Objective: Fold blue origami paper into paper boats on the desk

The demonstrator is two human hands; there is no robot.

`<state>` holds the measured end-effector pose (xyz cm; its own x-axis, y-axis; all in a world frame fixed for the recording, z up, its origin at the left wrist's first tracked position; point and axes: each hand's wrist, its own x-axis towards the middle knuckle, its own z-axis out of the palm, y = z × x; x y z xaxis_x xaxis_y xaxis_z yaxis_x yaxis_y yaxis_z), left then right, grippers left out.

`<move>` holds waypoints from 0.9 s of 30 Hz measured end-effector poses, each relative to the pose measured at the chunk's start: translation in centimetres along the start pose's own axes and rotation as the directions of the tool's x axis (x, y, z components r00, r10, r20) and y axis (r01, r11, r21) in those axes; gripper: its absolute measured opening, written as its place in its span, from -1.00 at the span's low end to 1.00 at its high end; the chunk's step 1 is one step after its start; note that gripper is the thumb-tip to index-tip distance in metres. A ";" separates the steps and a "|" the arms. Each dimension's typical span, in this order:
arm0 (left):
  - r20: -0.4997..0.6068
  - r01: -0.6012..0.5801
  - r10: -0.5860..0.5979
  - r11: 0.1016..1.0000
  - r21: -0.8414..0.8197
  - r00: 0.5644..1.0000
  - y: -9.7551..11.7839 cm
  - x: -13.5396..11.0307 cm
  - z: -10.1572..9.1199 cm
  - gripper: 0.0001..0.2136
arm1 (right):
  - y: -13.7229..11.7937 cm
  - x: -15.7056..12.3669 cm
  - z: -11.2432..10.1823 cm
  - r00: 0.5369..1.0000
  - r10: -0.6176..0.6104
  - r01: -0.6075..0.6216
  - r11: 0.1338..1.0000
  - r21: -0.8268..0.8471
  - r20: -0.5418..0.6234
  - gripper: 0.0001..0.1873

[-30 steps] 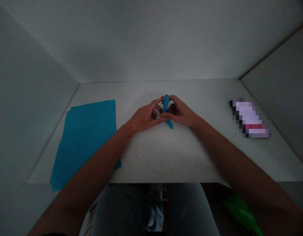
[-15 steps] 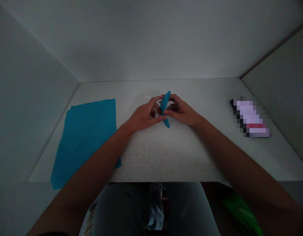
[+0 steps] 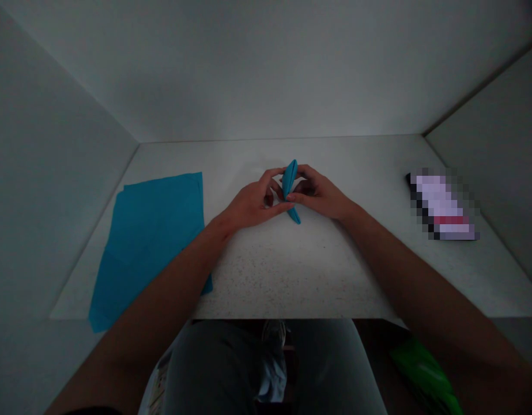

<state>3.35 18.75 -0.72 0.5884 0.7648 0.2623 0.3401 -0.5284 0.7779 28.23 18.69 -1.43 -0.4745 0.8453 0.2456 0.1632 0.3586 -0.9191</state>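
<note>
A small piece of folded blue paper, narrow with pointed ends, is held upright over the middle of the table. My left hand grips it from the left, its thumb pressed near the lower part and its index finger near the top. From the right, my right hand pinches the same piece between thumb and fingers. Some of the fingertips are hidden behind the paper. Blue paper sheets lie flat to the left, partly covered by my left forearm.
A phone with a blurred screen lies at the right of the white table. Walls close off the back and both sides. Below the front edge are my legs and a green bag-like thing. The blue sheets overhang the front edge.
The folded paper has bent a little, its upper end leaning slightly left and its lower tip shifting right. Both hands stay nearly in place.
</note>
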 end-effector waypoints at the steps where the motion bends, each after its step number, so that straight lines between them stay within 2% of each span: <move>1: 0.000 0.000 0.000 1.000 0.011 1.000 0.0 0.0 0.0 -0.25 | 0.0 0.0 0.0 1.000 -0.002 0.002 1.000 0.000 0.005 -0.33; 11: -0.009 -0.024 0.025 0.994 0.106 1.000 0.1 -0.1 0.0 -0.28 | -0.3 -0.1 -0.1 1.000 0.005 -0.004 0.999 -0.047 0.025 -0.37; 20: 0.017 -0.027 0.026 0.995 0.092 1.000 0.2 0.0 -0.1 -0.29 | 0.1 -0.2 -0.2 1.000 -0.022 0.023 0.996 -0.082 0.015 -0.44; 27: 0.001 -0.053 0.053 0.987 0.153 0.999 -0.1 -0.1 0.1 -0.25 | 0.0 -0.3 -0.2 0.999 -0.021 0.027 0.991 -0.129 0.042 -0.27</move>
<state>3.33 18.67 -0.92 0.6063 0.7353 0.3029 0.4166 -0.6181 0.6666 28.56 18.47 -1.44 -0.5140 0.8199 0.2520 0.2605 0.4291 -0.8649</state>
